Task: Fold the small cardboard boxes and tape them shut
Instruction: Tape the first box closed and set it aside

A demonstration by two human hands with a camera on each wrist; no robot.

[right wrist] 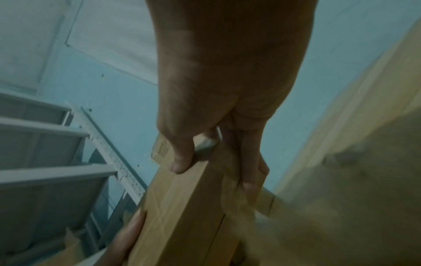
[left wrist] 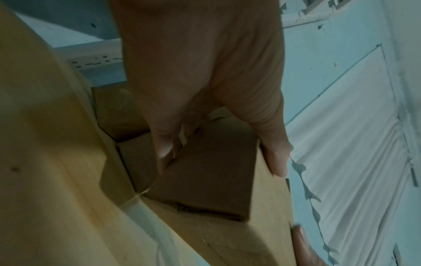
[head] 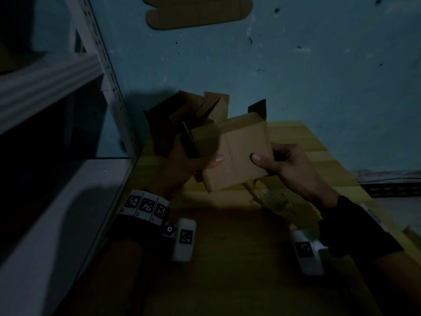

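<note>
A small brown cardboard box point(head: 237, 153) is held in the air above the yellow table point(head: 303, 142), tilted, its broad face towards me. My left hand point(head: 189, 165) grips its left side, thumb on the face and fingers behind; the left wrist view shows the same box point(left wrist: 212, 172) under that left hand point(left wrist: 205, 90). My right hand point(head: 289, 165) grips the right edge, thumb pressed on the face. In the right wrist view this right hand point(right wrist: 223, 108) pinches the box point(right wrist: 182, 207), thumb on one side and fingers on the other. A flap point(head: 258, 108) stands up at the box's far corner.
Several other folded or half-folded boxes point(head: 182, 115) sit behind, near the wall. A flat cardboard blank point(head: 198, 12) shows at the top. A grey metal shelf rack point(head: 75, 92) fills the left. The table edge point(head: 346, 174) runs along the right.
</note>
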